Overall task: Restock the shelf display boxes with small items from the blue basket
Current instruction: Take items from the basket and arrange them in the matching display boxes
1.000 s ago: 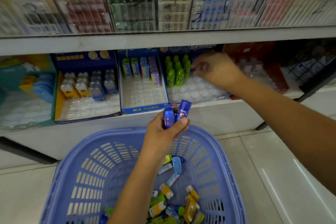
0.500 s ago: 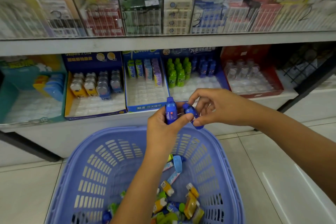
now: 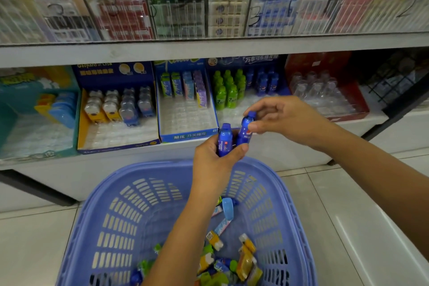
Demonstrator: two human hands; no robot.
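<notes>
— Right, what's nearest?

— Nearest is the blue basket (image 3: 111,227) on the pale floor tiles (image 3: 27,239), with a jumble of small items (image 3: 234,260) in its bottom: yellow, green and blue packs, too mixed to count.

— And the hands?

— Above the basket's far rim the left hand (image 3: 216,165) grips a small blue bottle (image 3: 224,139), held upright, thumb curled across its lower end. A second blue bottle (image 3: 245,130) stands just beside it, touching it, tilted a little to the right. The right hand (image 3: 285,121) pinches that second bottle near its cap, thumb in front and fingers behind. Whether the left hand's fingers also clasp the second bottle's base I cannot tell.

— What lies behind them?

— On the lower shelf (image 3: 255,153) sits a row of display boxes. Directly behind the hands is the blue display box (image 3: 250,62) holding green bottles (image 3: 226,93) on the left and blue ones (image 3: 264,81) on the right. Left of it is a box of slim upright packs (image 3: 183,86), then one with bear-shaped items (image 3: 116,104). Right of it stands a red box (image 3: 325,86) of clear items. The upper shelf (image 3: 209,49) carries stacked cartons behind clear fronts.
</notes>
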